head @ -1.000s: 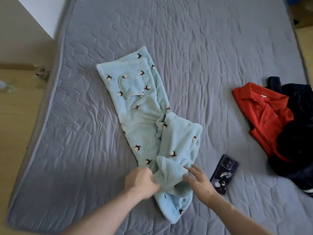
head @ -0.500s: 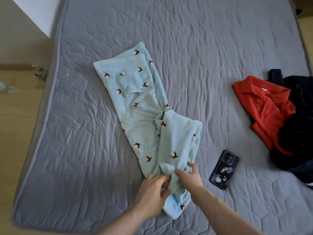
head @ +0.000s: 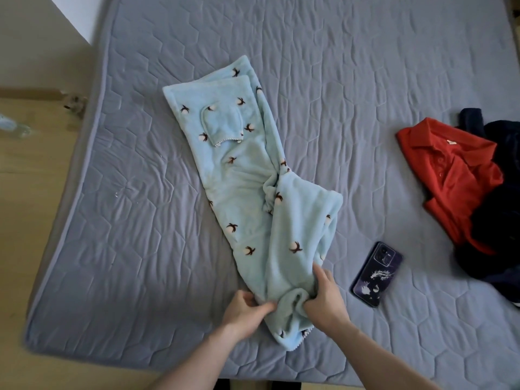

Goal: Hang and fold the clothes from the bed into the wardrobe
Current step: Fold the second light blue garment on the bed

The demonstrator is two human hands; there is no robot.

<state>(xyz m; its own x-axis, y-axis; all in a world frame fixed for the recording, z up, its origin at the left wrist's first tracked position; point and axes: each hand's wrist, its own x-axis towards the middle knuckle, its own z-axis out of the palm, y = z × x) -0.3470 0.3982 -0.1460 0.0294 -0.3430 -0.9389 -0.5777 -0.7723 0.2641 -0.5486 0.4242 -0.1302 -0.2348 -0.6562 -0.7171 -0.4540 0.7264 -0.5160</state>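
**gathering the near end of the fleece garment**

we have the light blue fleece garment point(head: 253, 198) lying diagonally across the middle of the bed point(head: 365, 66), its far end flat with a small scallop-edged pocket point(head: 222, 123) facing up, its near end bunched under our hands. the cloth is thick, plush and soft, printed with small brown-and-white cotton sprigs, and it twists into a knot of folds about halfway down, which is why the lower half sits lumpy rather than flat.

our left hand point(head: 246, 311) pinches a fold of the near end between thumb and curled fingers; our right hand point(head: 323, 296) has its fingers curled into the fleece just beside it, gripping a rounded roll of cloth. we judge both grips are there to pull the near edge straight, or lift it over, so the piece can be folded; being so bulky, it will likely spring back unless pressed flat.

the bed wears a grey quilted cover stitched in hexagons, slightly wrinkled. just to the right of our right hand lies a dark purple phone point(head: 377, 274), face down, apart from the fleece. further right a red polo shirt point(head: 455, 175) lies crumpled, partly under a heap of dark navy clothing point(head: 501, 243), both still to be dealt with. no wardrobe is in view.
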